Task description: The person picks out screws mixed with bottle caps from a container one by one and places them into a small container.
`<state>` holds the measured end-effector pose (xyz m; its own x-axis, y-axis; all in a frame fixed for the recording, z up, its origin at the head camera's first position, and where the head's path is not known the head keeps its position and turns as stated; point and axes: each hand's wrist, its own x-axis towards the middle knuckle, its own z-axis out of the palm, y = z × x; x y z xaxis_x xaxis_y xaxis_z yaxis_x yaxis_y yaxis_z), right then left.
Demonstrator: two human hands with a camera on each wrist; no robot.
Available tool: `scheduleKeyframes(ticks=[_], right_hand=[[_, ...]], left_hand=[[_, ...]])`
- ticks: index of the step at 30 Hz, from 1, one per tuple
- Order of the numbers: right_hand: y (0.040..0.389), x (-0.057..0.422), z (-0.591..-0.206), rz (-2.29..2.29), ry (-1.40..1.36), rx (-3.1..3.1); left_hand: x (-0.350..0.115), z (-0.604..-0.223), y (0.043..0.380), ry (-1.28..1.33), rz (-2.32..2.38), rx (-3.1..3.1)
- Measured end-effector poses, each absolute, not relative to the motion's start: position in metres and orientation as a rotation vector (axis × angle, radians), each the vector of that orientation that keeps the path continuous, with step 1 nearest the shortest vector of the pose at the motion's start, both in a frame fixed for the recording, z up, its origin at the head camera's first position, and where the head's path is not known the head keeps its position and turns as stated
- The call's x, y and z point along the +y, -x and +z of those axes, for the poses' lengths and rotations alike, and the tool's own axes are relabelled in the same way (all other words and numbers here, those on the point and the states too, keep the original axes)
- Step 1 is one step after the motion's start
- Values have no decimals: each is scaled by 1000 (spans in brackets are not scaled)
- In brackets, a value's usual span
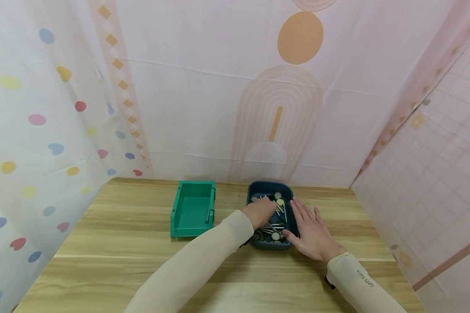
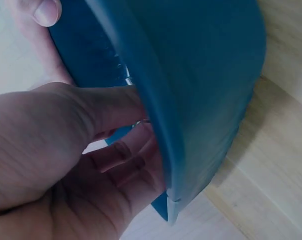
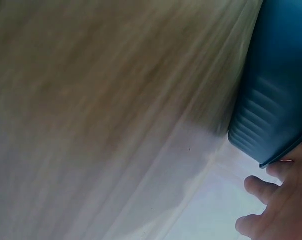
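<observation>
A dark blue basket (image 1: pixel 271 246) holds a jumble of long metal nails or screws (image 1: pixel 272 228) and round caps, some pale-topped (image 1: pixel 276 236). My left hand (image 1: pixel 260 211) reaches down into its left side, fingertips among the pieces. In the left wrist view that hand's thumb and curved fingers go behind the basket's wall (image 2: pixel 206 75); a bit of shiny metal shows near them, but the fingertips are hidden. My right hand (image 1: pixel 312 230) rests on the basket's right rim, fingers extended and thumb near the front corner.
To the left stands a green open-front bin (image 1: pixel 192 208) with one thin metal piece (image 1: pixel 208 214) along its right side. Both containers are on a wood-grain table (image 1: pixel 133 243), with patterned curtains (image 1: pixel 188 108) behind and at the sides.
</observation>
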<state>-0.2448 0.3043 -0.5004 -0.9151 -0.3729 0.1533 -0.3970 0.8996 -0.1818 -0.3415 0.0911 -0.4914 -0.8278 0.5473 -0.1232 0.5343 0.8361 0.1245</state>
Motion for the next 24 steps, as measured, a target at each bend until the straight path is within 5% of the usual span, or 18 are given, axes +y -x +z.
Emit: scheduleKeyframes(ticks=[9, 24], right_hand=[[244, 304, -501, 336, -603, -2952], [245, 306, -501, 335, -592, -2966]], left_hand=[[71, -437, 311, -929, 363, 2837], [40, -422, 303, -1076, 726, 2921]])
